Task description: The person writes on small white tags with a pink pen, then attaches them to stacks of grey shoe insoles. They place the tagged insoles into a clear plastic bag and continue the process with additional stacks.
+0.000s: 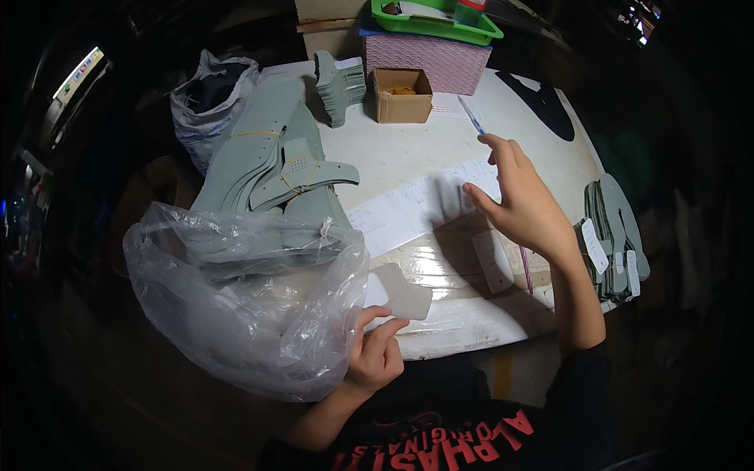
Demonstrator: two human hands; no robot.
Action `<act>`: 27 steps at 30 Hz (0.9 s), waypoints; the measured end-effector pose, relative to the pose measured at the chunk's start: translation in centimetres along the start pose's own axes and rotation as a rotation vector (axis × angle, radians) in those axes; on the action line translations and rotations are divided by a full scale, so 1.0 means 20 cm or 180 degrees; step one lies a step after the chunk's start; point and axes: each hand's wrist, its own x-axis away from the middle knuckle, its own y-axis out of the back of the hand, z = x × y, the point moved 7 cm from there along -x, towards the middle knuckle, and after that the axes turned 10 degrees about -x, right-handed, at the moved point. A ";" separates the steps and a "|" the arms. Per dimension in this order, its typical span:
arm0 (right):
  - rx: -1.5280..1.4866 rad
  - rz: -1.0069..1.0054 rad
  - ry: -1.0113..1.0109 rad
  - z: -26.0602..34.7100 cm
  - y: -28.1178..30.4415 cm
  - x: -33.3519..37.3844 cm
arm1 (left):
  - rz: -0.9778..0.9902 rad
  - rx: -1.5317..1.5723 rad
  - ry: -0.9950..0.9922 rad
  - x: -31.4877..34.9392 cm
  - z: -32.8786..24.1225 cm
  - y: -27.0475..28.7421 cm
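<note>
My right hand is raised over the table with fingers apart. Its index fingertip is at the lower end of a pen; whether they touch I cannot tell. A long white sheet with handwriting lies below that hand. My left hand is at the table's near edge, fingers bent and closed. Its fingertips meet the lower edge of a small white card and a pale grey flat piece; its exact grip is hidden. Beside it, a clear plastic bag drapes over the near left edge.
Banded grey-green cut pieces are stacked at left; a smaller stack stands behind. Tagged pieces lie at the right edge. A cardboard box, pink box and green tray stand at the back. A white tag lies near front.
</note>
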 end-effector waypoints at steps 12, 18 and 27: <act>-0.2738 -0.0419 -0.2382 -0.04 -0.99 -1.29 | -0.0061 -0.0267 0.0237 -0.01 0.02 -0.03; -0.2404 -0.0733 -0.2800 -0.13 -1.07 -1.49 | -0.0065 -0.0492 0.0137 -0.05 -0.01 0.00; -0.2580 -0.0478 -0.1537 -0.03 -1.22 -1.52 | 0.0272 -0.0965 -0.0173 0.02 0.01 -0.01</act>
